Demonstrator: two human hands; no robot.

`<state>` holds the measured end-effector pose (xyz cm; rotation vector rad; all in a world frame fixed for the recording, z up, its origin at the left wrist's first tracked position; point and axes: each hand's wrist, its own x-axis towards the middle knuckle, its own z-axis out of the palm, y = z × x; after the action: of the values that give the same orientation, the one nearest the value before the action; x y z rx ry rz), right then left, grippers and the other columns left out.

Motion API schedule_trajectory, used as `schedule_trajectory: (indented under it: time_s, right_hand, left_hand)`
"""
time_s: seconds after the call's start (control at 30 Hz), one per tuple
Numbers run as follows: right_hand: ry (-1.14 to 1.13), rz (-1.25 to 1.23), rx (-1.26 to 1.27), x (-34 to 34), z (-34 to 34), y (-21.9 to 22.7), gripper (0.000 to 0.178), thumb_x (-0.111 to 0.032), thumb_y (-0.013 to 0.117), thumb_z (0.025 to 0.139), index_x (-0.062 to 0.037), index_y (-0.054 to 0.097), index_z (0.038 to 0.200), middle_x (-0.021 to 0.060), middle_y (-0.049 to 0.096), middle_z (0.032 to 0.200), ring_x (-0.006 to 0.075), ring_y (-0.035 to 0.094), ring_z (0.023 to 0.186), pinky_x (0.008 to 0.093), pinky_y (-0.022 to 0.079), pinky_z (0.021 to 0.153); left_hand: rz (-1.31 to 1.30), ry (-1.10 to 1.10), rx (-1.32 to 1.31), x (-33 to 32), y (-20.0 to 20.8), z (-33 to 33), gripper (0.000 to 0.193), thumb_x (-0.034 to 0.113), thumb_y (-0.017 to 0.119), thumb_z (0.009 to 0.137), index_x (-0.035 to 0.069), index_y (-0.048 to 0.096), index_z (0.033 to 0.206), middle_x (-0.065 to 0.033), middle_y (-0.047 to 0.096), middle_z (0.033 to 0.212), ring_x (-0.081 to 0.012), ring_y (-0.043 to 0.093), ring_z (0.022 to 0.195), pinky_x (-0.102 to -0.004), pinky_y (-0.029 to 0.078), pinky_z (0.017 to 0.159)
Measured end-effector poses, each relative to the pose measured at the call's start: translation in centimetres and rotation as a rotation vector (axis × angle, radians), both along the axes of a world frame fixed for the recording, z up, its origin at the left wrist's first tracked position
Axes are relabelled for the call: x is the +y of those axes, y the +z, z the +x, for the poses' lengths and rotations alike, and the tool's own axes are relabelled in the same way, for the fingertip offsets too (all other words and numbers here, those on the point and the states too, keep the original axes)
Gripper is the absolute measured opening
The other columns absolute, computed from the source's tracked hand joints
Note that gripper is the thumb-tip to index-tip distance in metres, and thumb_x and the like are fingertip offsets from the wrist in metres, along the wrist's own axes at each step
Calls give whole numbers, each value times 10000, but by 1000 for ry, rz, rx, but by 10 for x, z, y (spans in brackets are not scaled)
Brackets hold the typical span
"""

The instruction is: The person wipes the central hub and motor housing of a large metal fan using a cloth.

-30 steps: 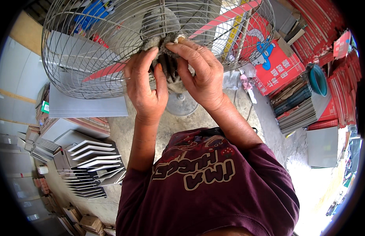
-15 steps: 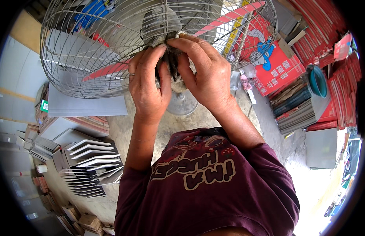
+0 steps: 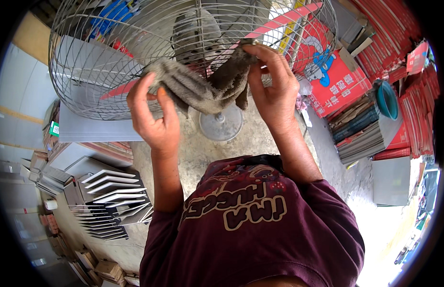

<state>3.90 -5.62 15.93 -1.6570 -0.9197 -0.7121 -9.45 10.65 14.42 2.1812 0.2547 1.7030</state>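
Observation:
A dirty grey cloth (image 3: 195, 88), dark and fuzzy with dust, is stretched between my two hands and sags in the middle. My left hand (image 3: 156, 119) pinches its left end between thumb and fingers. At the other, higher end, my right hand (image 3: 274, 86) grips a corner with the thumb and fingertips. Just behind the cloth stands a large fan with a wire cage (image 3: 88, 57) and red blades (image 3: 284, 21). Its round base (image 3: 221, 128) shows on the floor below the cloth.
Fanned-out white boards (image 3: 112, 186) stand at the left. To the right are a red printed carton (image 3: 344, 88), stacks of flat red cardboard (image 3: 389, 38) and a teal basin (image 3: 387, 99) on a pile of sheets. A grey panel (image 3: 391, 181) stands below them.
My hands were close together at the fan's centre with the cloth bunched between them. They have moved apart, left and right, and the cloth is now spread out.

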Motion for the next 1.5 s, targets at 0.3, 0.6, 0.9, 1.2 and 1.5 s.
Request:
schedule_trajectory:
  time_s: [0.3,0.6,0.9,1.2,1.5]
  right_hand:
    - [54,101,75,-4,0,-10,354,76,583,778,-74,629,1095,127,651,1069,211,655,791,274,540,667]
    - [128,24,-61,27,-22,1,362,-2,641,756,-108,629,1102,127,640,1097,300,655,908,350,554,729]
    - [63,-7,-42,16,-20,0,395,-6,632,768,-118,622,1147,114,643,1097,279,650,939,344,546,757]
    - [-36,67,176,-19,6,-21,386,47,579,807,-111,632,1155,94,652,1082,185,649,892,274,543,698]
    - [70,182,279,-20,2,-27,406,86,575,804,-88,634,1166,81,640,1108,132,614,865,251,532,683]
  left_hand:
    - [-113,-23,-12,6,-7,-12,370,-87,591,814,10,579,1171,-100,620,1122,-155,561,839,-262,455,651]
    - [122,-61,39,-16,12,15,348,-70,617,815,6,595,1154,-99,631,1119,-189,604,877,-276,489,696]
    - [90,-148,40,-28,8,25,407,-99,611,793,16,578,1183,-117,623,1108,-222,596,913,-299,489,717]
    - [-206,-122,-25,1,-17,-9,410,-100,530,858,-43,475,1260,-151,557,1277,-188,582,1054,-255,469,769]
    - [-268,-178,-101,-8,-20,-12,422,-104,530,842,-45,480,1257,-151,550,1281,-207,577,1089,-255,464,765]
